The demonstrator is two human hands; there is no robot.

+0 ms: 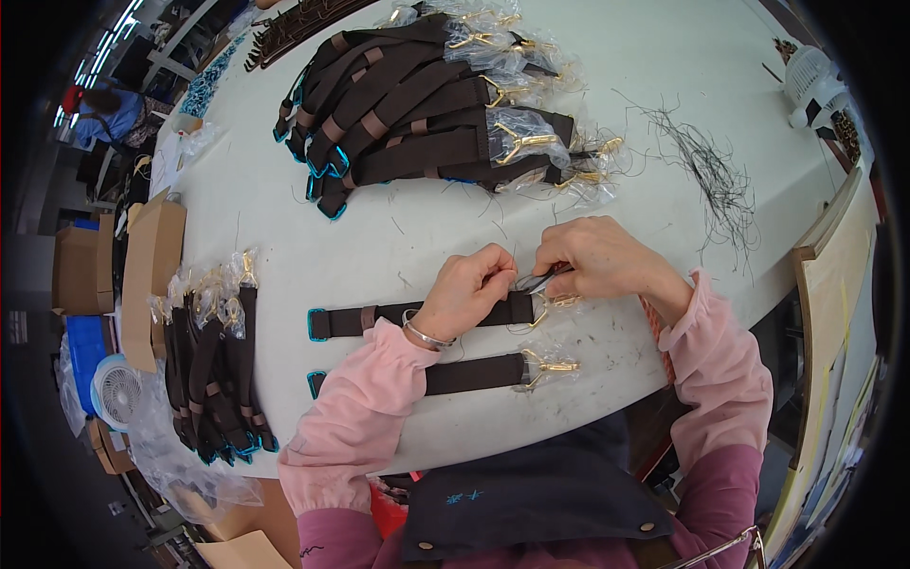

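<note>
A dark brown webbing strap [345, 322] lies across the table in front of me, a blue-covered buckle at its left end and a gold hook [540, 310] at its right. My left hand [466, 292] rests over this strap, thumb and forefinger pinched on a thin dark thread near the hook end. Close beside it, my right hand [597, 258] is closed around small thread snips [538, 283], their tips by the left fingertips; the fingers partly hide them. Nearer to me lies a second strap [474, 374], its gold hook [550, 368] in clear plastic.
A large pile of similar straps [408, 114] is at the far side, a smaller bunch [213, 370] at the left. Loose thread clippings [706, 166] lie at the far right, near a white fan [813, 81]. Cardboard boxes [152, 275] stand left of the table [379, 251].
</note>
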